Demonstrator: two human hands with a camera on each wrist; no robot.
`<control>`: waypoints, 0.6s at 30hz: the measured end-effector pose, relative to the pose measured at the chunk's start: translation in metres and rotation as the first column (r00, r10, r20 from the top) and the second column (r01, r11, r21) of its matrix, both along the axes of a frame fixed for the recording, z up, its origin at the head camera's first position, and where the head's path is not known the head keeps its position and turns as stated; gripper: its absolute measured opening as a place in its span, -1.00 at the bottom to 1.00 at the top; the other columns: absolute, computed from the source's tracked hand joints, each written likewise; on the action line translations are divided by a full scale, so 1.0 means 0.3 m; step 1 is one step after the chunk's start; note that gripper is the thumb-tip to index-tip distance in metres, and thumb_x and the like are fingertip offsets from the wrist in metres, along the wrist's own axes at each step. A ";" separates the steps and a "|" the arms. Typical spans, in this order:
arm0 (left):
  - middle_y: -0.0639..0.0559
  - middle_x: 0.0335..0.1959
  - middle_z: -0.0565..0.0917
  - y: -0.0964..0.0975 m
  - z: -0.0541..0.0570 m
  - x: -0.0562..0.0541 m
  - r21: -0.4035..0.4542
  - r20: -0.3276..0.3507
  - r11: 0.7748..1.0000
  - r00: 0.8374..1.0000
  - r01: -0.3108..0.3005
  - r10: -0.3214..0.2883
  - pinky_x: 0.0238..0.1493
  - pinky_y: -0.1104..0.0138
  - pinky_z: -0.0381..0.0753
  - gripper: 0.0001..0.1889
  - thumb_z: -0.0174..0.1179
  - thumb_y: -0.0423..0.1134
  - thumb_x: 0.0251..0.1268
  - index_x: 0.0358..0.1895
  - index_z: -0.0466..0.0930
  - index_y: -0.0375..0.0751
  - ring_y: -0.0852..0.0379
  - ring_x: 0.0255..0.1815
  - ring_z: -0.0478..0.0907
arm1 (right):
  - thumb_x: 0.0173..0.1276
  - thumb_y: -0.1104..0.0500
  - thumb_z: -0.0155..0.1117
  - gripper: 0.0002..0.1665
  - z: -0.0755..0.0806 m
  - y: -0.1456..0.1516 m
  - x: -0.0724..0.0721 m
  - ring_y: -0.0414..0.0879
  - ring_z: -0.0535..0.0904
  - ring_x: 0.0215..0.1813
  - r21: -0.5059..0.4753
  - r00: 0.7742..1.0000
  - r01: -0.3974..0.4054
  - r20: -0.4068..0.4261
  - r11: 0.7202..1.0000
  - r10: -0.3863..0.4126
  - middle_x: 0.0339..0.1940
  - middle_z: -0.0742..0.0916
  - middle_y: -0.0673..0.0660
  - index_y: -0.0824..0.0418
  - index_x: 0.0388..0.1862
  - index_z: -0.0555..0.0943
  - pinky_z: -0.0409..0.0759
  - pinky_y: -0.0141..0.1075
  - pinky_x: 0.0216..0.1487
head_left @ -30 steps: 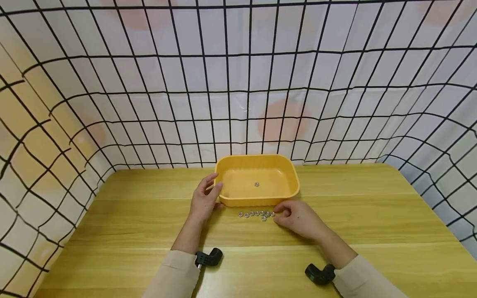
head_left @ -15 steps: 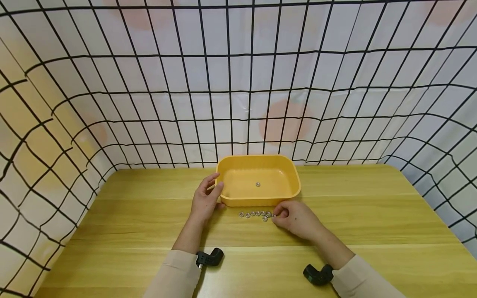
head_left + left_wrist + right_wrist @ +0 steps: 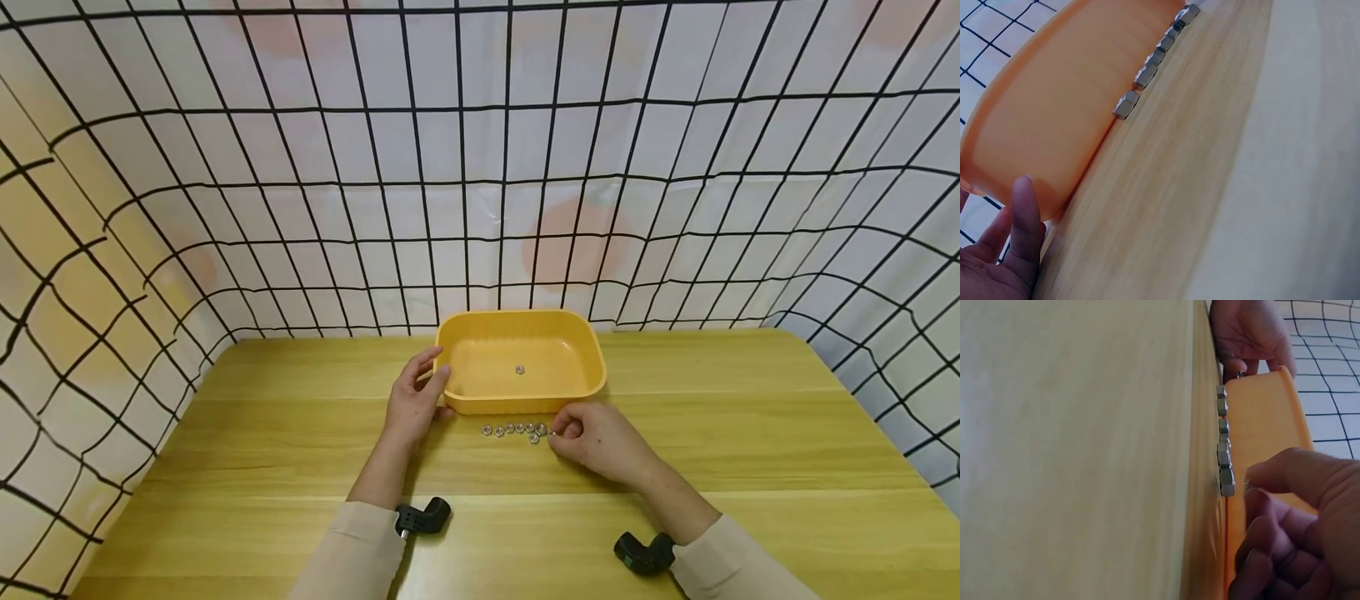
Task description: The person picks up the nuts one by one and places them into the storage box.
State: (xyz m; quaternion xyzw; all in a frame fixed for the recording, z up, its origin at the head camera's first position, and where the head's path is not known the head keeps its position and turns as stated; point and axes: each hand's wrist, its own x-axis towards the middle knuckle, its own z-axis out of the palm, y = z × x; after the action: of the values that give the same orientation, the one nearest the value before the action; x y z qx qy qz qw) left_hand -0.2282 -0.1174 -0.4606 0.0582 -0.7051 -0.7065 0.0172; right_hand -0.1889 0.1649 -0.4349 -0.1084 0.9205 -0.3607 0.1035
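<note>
A yellow plastic tray (image 3: 525, 406) lies on the table with a single hex nut (image 3: 520, 369) inside. My left hand (image 3: 411, 408) holds the tray's left end, thumb at the front corner and fingers around the side. In front of the tray stretches a row of several metal hex nuts (image 3: 520, 428), with one (image 3: 534, 438) sitting slightly nearer to me. At the row's right end my right hand (image 3: 600, 442) pinches a small hex nut between thumb and index finger, mostly covered by the fingertips. The right wrist view shows only a glint of it there.
The wooden table (image 3: 510, 533) reaches back to a black wire grid (image 3: 420, 208) hung before a pale sheet, with grid sides left and right. Each wrist wears a black camera mount (image 3: 423, 517).
My right thumb and index finger have come onto the nut at the row's right end, which showed beside them earlier. The left hand and tray stay in place.
</note>
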 end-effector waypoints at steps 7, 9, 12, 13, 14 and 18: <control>-0.14 0.50 0.30 0.002 0.008 0.002 -0.013 0.008 1.000 1.000 -0.002 0.002 -0.45 0.36 0.74 -0.55 0.24 -0.05 0.48 0.39 0.51 0.12 -0.13 0.42 0.41 | 0.30 0.12 0.43 -0.93 0.035 -0.006 0.009 -0.15 0.51 -0.41 -0.037 0.999 -0.027 -0.031 0.999 0.026 -0.47 0.64 -0.04 0.03 -0.30 0.69 0.50 -0.42 -0.46; -0.13 0.50 0.30 0.002 0.009 0.002 -0.012 0.009 1.000 1.000 -0.002 0.002 -0.45 0.36 0.74 -0.55 0.24 -0.05 0.49 0.39 0.51 0.12 -0.11 0.42 0.41 | 0.30 0.13 0.43 -0.95 0.048 -0.009 0.011 -0.16 0.50 -0.43 -0.044 0.999 -0.036 -0.042 0.998 0.034 -0.48 0.64 -0.04 0.03 -0.30 0.69 0.49 -0.43 -0.49; -0.13 0.50 0.30 0.002 0.007 0.001 -0.009 0.007 1.000 1.000 0.002 -0.002 -0.46 0.37 0.74 -0.55 0.23 -0.06 0.49 0.39 0.50 0.11 -0.11 0.42 0.41 | 0.31 0.14 0.43 -0.95 0.069 -0.013 0.014 -0.16 0.50 -0.44 -0.052 0.998 -0.043 -0.058 0.998 0.040 -0.47 0.64 -0.04 0.03 -0.29 0.70 0.48 -0.44 -0.50; -0.13 0.50 0.30 0.002 0.006 0.000 -0.008 0.007 1.000 1.000 0.003 -0.003 -0.46 0.37 0.74 -0.54 0.24 -0.07 0.49 0.39 0.50 0.11 -0.11 0.42 0.41 | 0.31 0.15 0.43 -0.95 0.077 -0.014 0.015 -0.16 0.50 -0.45 -0.055 0.997 -0.044 -0.063 0.997 0.041 -0.47 0.64 -0.04 0.03 -0.29 0.70 0.48 -0.44 -0.51; -0.13 0.50 0.30 0.002 0.006 0.001 -0.007 0.006 1.000 1.000 0.003 -0.003 -0.46 0.37 0.74 -0.54 0.24 -0.06 0.49 0.39 0.50 0.10 -0.11 0.42 0.41 | 0.31 0.14 0.43 -0.95 0.084 -0.016 0.016 -0.17 0.49 -0.45 -0.056 0.997 -0.044 -0.070 0.997 0.040 -0.48 0.64 -0.04 0.03 -0.29 0.70 0.48 -0.44 -0.52; -0.16 0.51 0.29 0.002 0.005 0.003 -0.011 0.002 1.000 1.000 0.002 -0.002 -0.46 0.36 0.74 -0.53 0.24 -0.07 0.48 0.40 0.49 0.08 -0.14 0.43 0.40 | 0.31 0.12 0.45 -0.94 0.109 -0.021 0.019 -0.16 0.49 -0.51 -0.067 0.996 -0.041 -0.082 0.997 0.035 -0.50 0.65 -0.04 0.01 -0.26 0.71 0.47 -0.43 -0.56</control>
State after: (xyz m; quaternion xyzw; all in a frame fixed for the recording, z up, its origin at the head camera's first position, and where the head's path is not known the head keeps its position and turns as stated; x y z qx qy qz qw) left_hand -0.2274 -0.1169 -0.4591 0.0581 -0.7090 -0.7026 0.0163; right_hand -0.1834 0.1587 -0.4021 -0.1438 0.9088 -0.3854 0.0693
